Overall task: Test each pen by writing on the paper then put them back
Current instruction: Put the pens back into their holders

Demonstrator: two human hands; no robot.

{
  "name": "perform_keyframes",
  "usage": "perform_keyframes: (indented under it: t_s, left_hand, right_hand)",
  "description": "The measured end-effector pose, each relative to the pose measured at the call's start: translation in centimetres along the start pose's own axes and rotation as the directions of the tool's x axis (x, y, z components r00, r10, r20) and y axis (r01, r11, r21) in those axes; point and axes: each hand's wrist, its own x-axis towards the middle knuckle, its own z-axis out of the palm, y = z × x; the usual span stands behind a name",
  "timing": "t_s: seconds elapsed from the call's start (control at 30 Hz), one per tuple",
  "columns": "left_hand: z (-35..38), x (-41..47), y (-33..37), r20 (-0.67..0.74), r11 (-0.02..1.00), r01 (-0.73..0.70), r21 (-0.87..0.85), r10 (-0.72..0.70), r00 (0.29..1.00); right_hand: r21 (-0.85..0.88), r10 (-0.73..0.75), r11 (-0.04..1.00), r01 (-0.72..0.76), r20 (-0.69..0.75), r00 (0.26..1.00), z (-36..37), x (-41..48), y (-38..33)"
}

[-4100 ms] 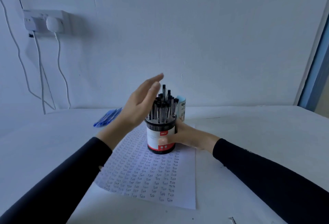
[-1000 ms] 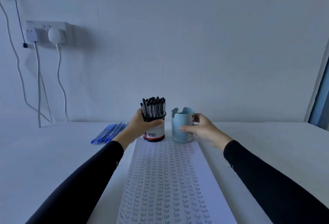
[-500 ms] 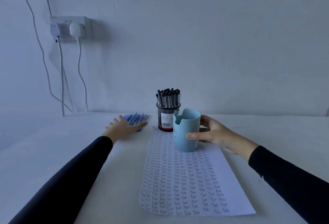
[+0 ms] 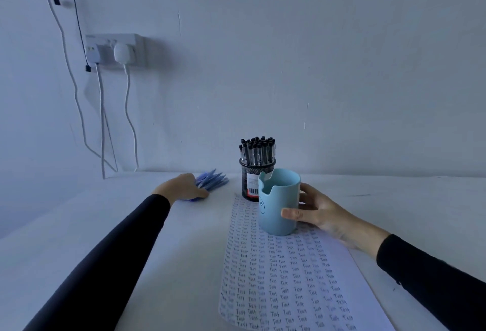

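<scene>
Blue pens [image 4: 213, 180] lie on the bench [image 4: 394, 212] at ten o'clock of the paper [image 4: 289, 278], under my left hand [image 4: 181, 186]; whether its fingers grip, I cannot tell. Right hand [image 4: 323, 215] fingers curl round the blue cup [image 4: 276, 207]. Probable step: fetching. Next: isolate one pen.

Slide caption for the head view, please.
The right hand grips the light blue cup on the paper; the left hand lies on the blue pens, left of the black pen holder.

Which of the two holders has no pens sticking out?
The light blue cup, which the right hand grips; the black mesh holder behind it is packed with black-capped pens.
</scene>
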Motion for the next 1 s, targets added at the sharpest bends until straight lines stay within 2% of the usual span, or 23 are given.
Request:
perform_keyframes:
  t_s: [0.1, 0.27, 0.53, 0.67, 0.77, 0.87, 1.0]
  left_hand:
    - [0.2, -0.8, -0.5, 0.046, 0.990, -0.088, 0.112, 0.084, 0.995]
    - [0.3, -4.2, -1.2, 0.101, 0.974, -0.204, 0.096, 0.194, 0.976]
    - [0.9, -9.3, -2.7, 0.121, 0.954, -0.277, 0.114, 0.264, 0.957]
    - [0.1, -9.6, -3.1, 0.079, 0.969, -0.238, -0.059, 0.242, 0.967]
    - [-0.6, -9.0, -3.2, 0.057, 0.983, -0.174, -0.067, 0.178, 0.982]
    - [-1.5, -8.3, -3.8, 0.103, 0.987, -0.121, -0.110, 0.133, 0.986]
    - [-2.6, -8.0, -4.7, 0.188, 0.977, -0.111, -0.182, 0.145, 0.971]
  right_hand:
    - [-0.015, -0.008, 1.000, 0.008, 0.002, 1.000, -0.1, 0.0, 0.0]
    - [-0.021, -0.010, 1.000, 0.010, 0.002, 1.000, 0.0, -0.1, -0.1]
    - [-0.050, -0.022, 0.999, 0.021, -0.005, 1.000, 0.3, -0.3, -0.2]
    - [-0.033, -0.028, 0.999, 0.028, -0.001, 1.000, 0.4, -0.4, -0.3]
    - [-0.028, -0.033, 0.999, 0.033, -0.001, 0.999, 0.5, -0.4, -0.2]
    - [-0.017, -0.028, 0.999, 0.028, -0.002, 1.000, 0.4, -0.3, -0.1]
    - [-0.031, -0.025, 0.999, 0.025, -0.003, 1.000, 0.2, -0.1, 0.0]
